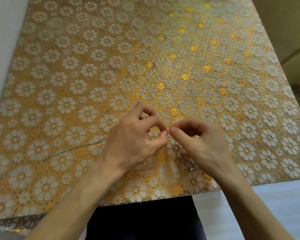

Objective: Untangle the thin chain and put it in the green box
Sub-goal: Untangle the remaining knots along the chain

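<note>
A thin silver chain [73, 148] trails over the gold flowered tablecloth [145, 58] from the lower left up towards my hands. My left hand [133, 137] pinches a bit of it between thumb and forefinger. My right hand [203, 144] pinches the same spot from the other side, fingertips almost touching the left ones. A small shiny clump [189, 163], maybe more chain or a pendant, lies under my right wrist, partly hidden. No green box is in view.
The table's near edge [163, 198] runs just in front of my body. A white wall borders the left side. Tan cardboard-like surfaces [287, 32] stand off the table's right edge.
</note>
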### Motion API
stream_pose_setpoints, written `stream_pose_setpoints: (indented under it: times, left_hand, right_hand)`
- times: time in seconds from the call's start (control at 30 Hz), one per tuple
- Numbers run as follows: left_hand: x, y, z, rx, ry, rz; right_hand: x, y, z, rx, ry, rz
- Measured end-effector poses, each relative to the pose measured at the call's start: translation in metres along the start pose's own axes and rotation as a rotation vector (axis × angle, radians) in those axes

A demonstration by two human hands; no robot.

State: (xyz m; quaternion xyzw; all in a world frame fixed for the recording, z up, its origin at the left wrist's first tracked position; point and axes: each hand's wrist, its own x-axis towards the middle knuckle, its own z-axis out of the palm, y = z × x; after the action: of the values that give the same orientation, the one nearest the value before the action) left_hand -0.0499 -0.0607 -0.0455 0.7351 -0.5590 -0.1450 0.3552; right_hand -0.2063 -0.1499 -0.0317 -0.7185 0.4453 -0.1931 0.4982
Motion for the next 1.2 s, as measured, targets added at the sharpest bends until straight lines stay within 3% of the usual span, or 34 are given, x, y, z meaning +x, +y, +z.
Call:
stream_pose_setpoints:
  times: [0.33, 0.7, 0.93, 1.2]
  left_hand:
    - [-0.002, 0.005, 0.001, 0.054, 0.019, 0.013]
    - [-0.003, 0.005, 0.002, -0.008, 0.017, -0.025]
    - [-0.001, 0.004, 0.001, -0.224, 0.0, -0.181]
    - [0.0, 0.005, -0.004, -0.334, -0.029, -0.292]
  right_hand:
    - [0.0, -0.005, 0.0, 0.075, -0.033, 0.132]
    - [0.002, 0.003, 0.005, -0.004, -0.122, 0.108]
    - [-0.001, 0.003, 0.004, 0.051, -0.127, 0.022]
    - [-0.006, 0.007, 0.004, -0.157, 0.039, -0.281]
